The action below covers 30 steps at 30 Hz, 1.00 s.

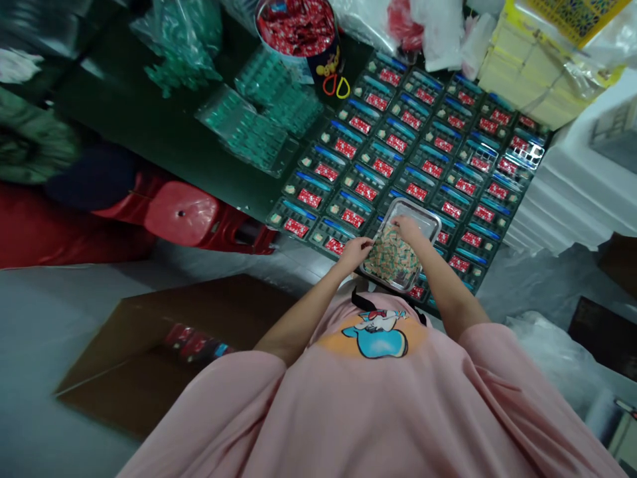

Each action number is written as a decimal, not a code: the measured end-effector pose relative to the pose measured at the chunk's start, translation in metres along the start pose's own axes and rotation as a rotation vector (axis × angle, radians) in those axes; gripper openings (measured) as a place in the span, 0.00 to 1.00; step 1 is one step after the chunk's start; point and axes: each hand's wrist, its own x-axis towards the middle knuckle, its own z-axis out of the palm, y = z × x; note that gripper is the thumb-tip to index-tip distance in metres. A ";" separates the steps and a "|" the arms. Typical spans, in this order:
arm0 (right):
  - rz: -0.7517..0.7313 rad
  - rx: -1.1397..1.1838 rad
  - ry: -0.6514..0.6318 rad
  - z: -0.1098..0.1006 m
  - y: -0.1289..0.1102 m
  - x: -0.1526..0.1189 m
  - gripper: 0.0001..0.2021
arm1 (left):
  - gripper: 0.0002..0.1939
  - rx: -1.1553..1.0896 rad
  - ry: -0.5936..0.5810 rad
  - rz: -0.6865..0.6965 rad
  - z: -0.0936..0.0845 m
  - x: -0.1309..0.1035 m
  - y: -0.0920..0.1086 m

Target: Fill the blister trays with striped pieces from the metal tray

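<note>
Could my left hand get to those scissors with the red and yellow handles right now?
Probably not without leaning in: the scissors lie well forward of your left hand, beyond rows of red packets. Those lie low, though, and nothing visibly covers the scissors' handles.

My right hand (411, 230) is in the tray (428, 224) of small bits (391, 260); my left hand (357, 252) is at its nine o'clock edge; from the tray, a tub (328, 56) of red packs (301, 30) stands at eleven o'clock; a red stool (196, 207) at nine.
</note>
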 end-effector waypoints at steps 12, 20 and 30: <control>-0.003 0.119 -0.065 -0.010 -0.001 -0.004 0.14 | 0.11 -0.027 0.018 0.016 0.000 0.011 -0.001; -0.005 -0.009 -0.091 -0.005 -0.012 0.001 0.11 | 0.11 -0.055 0.020 0.034 0.002 0.015 0.000; 0.133 0.564 0.119 -0.002 0.001 -0.018 0.03 | 0.15 -0.175 0.054 -0.014 0.018 0.034 0.018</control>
